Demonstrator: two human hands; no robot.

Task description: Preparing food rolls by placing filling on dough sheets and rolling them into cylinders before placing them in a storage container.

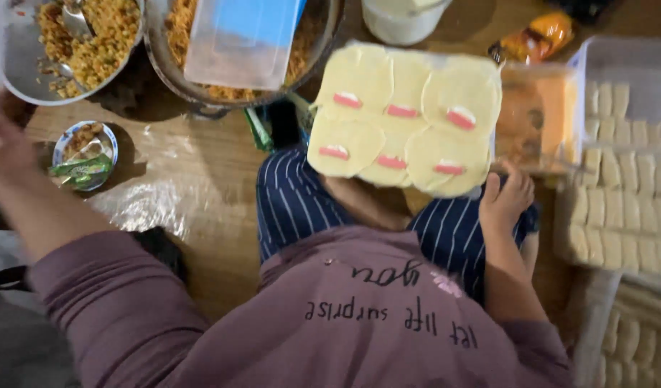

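A flat tray (323, 162) lies across my lap and carries several pale round dough wrappers (463, 93), each with a small pink-red strip of filling. My right hand (506, 201) rests on my striped knee at the tray's near right corner, fingers loosely apart and nothing visibly in them. My left hand (1, 144) is stretched out to the far left edge, blurred, just below a metal bowl (21, 68) of fried rice with a spoon in it. What that hand does is unclear.
A large pot (158, 43) of fried rice sits at the top with a clear plastic box (237, 43) lying on it. A small bowl (109, 136) holds green wrappers. At right stand an orange cheese pack (535, 118) and trays (585, 54) of pale rolls.
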